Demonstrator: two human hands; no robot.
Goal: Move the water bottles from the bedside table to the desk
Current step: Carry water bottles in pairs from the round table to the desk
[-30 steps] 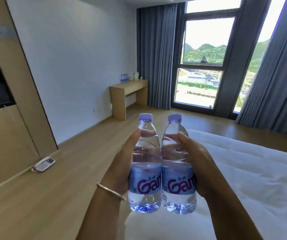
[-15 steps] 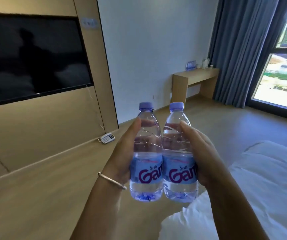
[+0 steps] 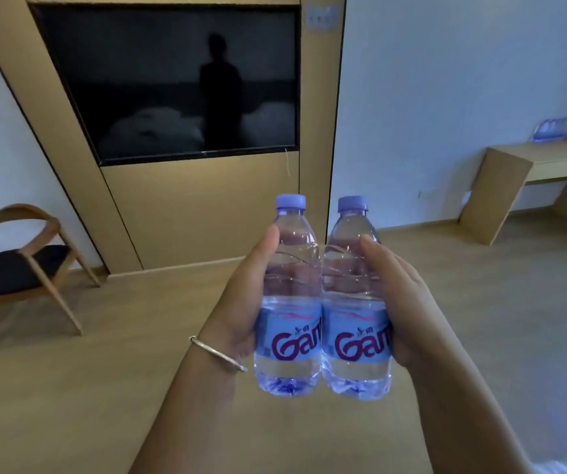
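Two bottles in transit, both upright, side by side and touching along their labels. The left hand [image 3: 241, 302] gripped the left bottle [image 3: 290, 302], thumb up along the shoulder, fingers curled round the far side and mostly hidden. The right hand [image 3: 402, 302] held the right bottle [image 3: 355, 302] the same way, thumb on the shoulder. Both caps were on. A bracelet [image 3: 217, 354] sat on the left wrist.

Change noted: against the view a second before, the window and curtains had gone out of sight and the bed had shrunk to a pale sliver in the corner, low and right of the bottles. The television [image 3: 172, 83] in its wood panel now stood straight behind the bottles, and a chair [image 3: 25, 265] had come in far to their left. The bottles themselves had kept their place in front of the person, grip unchanged. So the person had turned leftward while carrying, not set anything down.

The counter [image 3: 542, 165] lay well off to the right of the bottles, against the wall, farther toward the edge of view than before. More bottles [image 3: 549, 130] and a pale item, too blurred to name, stood on its top.

Judgement: pick-up step done, carry step in progress. The turn appeared to point away from the counter, so a swing back to the right and a walk across the floor would be needed before placing. Risk looked low; the grips appeared firm, though two full bottles pressed together could slip against each other.
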